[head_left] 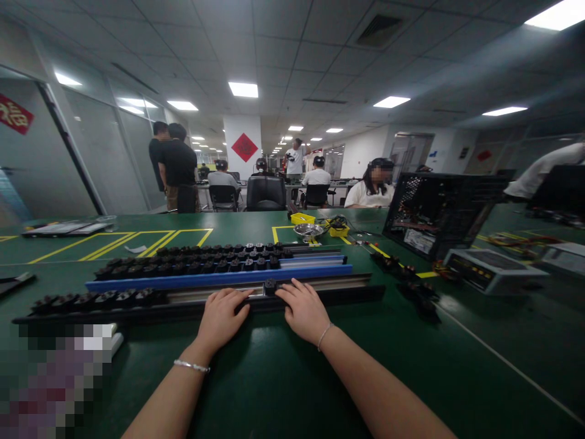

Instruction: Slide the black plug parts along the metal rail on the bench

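A long black rail (340,299) with a metallic channel lies across the green table in front of me. One small black block (270,286) sits in its channel, between my hands. My left hand (222,318) rests over the rail left of that block, fingers stretched out and thumb apart on the near side. From the right, my right hand (304,310) reaches over the rail with fingers spread, its fingertips close to the block; whether they touch it I cannot tell. Several similar black pieces (98,300) are lined up at the rail's left end.
Behind lies a blue rail (219,277) beside rows of black blocks (205,262). More black pieces (406,277), a power supply (496,270) and an open computer case (439,210) are on the right. Farther back are a metal dish (308,230), yellow trays (302,218) and a seated person (372,189).
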Motion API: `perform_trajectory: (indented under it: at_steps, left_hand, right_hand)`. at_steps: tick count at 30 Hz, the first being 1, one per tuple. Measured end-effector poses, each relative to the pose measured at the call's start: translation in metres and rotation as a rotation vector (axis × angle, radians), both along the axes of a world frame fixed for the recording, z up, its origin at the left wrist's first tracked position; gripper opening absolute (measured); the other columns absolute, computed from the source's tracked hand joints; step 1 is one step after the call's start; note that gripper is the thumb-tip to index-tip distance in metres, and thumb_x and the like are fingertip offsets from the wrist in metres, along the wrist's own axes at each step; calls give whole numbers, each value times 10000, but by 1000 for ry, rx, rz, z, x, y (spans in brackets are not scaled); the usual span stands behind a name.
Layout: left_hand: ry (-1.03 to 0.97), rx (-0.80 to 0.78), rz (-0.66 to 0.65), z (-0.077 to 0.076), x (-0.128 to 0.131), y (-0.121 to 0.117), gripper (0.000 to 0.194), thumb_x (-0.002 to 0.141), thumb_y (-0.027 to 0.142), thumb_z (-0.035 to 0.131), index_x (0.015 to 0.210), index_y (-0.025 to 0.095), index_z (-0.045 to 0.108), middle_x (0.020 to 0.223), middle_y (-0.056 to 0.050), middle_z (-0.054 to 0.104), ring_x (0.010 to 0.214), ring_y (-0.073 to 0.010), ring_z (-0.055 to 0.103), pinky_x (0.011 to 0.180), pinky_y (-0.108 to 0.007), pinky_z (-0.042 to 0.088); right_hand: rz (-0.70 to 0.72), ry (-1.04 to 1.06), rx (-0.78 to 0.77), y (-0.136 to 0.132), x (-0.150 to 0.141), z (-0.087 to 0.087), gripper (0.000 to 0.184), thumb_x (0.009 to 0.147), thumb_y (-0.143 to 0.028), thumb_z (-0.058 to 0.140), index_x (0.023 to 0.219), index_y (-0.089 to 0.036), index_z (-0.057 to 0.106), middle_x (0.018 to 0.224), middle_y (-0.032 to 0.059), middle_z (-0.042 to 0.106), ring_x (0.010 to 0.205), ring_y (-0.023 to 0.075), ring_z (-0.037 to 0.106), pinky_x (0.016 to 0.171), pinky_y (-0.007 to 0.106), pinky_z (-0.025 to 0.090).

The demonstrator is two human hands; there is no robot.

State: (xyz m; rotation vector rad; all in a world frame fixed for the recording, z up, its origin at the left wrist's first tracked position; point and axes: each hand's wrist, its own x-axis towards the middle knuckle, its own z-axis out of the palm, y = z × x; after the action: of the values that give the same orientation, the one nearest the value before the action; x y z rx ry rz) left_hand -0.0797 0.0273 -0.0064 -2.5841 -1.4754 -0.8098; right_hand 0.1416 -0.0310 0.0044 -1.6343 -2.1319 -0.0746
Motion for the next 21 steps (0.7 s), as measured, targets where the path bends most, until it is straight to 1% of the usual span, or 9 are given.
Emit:
perform_trajectory:
  at_steps: [14,21]
  left_hand:
    - [-7,-10,-10,1,-1,0,364,825,345,474,1170,352,589,1056,7,688,1046,-213,541,930,-416,338]
    - [-10,-6,-6,2,-1,-1,361,822,349,478,1164,350,594,1056,4,689,1044,-217,544,924,-417,345]
  right_hand:
    - [-8,-33,-42,-1,5,3,478,800,-200,443,1260,-310,511,1348,-10,495,1319,206,300,1078,414,205]
    - [-4,-30,-67,-2,9,6,482,799,-200,436,1260,-316,510,1341,-12,502,1314,204,307,1079,430,201]
